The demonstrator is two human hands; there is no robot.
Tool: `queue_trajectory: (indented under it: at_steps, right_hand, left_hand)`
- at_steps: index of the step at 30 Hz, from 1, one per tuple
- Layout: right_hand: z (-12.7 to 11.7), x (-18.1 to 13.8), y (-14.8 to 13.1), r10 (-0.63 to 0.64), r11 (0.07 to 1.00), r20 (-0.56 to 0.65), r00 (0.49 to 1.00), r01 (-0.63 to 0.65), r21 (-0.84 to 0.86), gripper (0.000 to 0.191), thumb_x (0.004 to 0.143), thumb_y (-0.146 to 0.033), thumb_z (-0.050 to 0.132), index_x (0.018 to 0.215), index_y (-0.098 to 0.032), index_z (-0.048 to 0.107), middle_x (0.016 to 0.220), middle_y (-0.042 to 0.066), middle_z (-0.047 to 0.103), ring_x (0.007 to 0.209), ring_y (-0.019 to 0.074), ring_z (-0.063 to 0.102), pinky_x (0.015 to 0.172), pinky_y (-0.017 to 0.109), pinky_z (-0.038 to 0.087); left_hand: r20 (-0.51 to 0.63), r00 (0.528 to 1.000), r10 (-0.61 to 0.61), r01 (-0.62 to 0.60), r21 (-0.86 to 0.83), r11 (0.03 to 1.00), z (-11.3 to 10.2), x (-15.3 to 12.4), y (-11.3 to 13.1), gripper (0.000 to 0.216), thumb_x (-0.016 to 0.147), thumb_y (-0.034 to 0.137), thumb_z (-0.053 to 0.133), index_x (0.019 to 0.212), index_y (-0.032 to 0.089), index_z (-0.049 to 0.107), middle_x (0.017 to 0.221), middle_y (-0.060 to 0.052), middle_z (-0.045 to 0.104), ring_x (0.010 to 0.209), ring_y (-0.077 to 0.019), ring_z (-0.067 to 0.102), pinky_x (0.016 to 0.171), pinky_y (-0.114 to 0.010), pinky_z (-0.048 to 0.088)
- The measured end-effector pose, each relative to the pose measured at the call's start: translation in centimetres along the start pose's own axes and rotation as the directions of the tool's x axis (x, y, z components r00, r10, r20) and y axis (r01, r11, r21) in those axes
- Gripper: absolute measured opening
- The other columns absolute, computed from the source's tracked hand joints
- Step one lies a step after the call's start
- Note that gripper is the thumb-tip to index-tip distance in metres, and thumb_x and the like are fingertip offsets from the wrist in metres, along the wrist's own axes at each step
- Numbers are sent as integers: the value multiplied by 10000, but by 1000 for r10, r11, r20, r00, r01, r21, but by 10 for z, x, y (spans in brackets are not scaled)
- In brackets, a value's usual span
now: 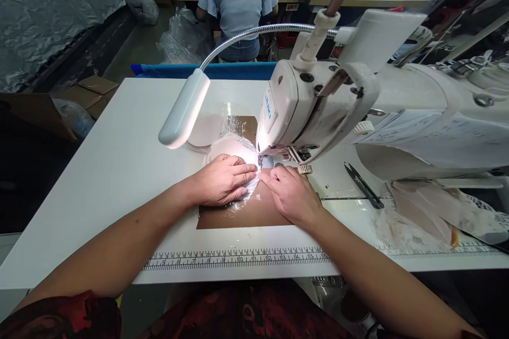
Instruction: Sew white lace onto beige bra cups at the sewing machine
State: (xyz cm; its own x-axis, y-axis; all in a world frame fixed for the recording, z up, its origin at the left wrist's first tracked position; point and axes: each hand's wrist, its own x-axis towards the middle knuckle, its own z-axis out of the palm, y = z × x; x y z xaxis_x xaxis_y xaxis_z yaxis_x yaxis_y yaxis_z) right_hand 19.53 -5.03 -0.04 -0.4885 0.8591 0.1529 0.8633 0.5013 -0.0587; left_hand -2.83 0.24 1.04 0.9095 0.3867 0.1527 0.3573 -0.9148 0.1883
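A round, pale pink fabric piece with a white lace edge (228, 145) lies under the head of a white sewing machine (286, 100). My left hand (227, 180) rests flat on the piece, fingers stretched toward the needle area. Just right of the needle area, my right hand (292, 193) has its fingers curled, with one fingertip at the fabric's edge; its grip underneath is partly hidden. Beneath both hands is a shiny brown sheet (246, 217). The presser foot and needle are hard to make out in the glare.
Pale round pieces (204, 130) are stacked behind my left hand. A lamp (185, 108) hangs over the table on a bendable neck. Black thread snips (363, 185) and loose fabric pieces (433, 206) lie right. A ruler strip (238, 259) runs along the front edge. Another person (238, 0) sits beyond.
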Motion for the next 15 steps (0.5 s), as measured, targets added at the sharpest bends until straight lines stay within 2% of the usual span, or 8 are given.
queue_trajectory:
  at_steps: [9, 15]
  right_hand:
    - [6, 3, 4, 16, 1000, -58, 998, -17, -15, 413, 842, -103, 427, 1188, -218, 620, 841, 60, 593, 759, 200, 460, 647, 309, 283]
    - [-2, 0, 12, -73, 992, -50, 996, 78, 100, 397, 853, -102, 430, 1175, -215, 632, 828, 42, 582, 758, 172, 478, 657, 291, 302]
  left_hand:
    - [-46, 998, -53, 55, 40, 998, 3, 1, 2, 460, 938, 323, 399, 1315, 85, 514, 1364, -149, 519, 1092, -287, 507, 901, -435, 404]
    - [-65, 997, -27, 28, 17, 999, 5, -3, 1, 405, 932, 263, 396, 1278, 110, 541, 1333, -129, 548, 1100, -274, 504, 902, -425, 398]
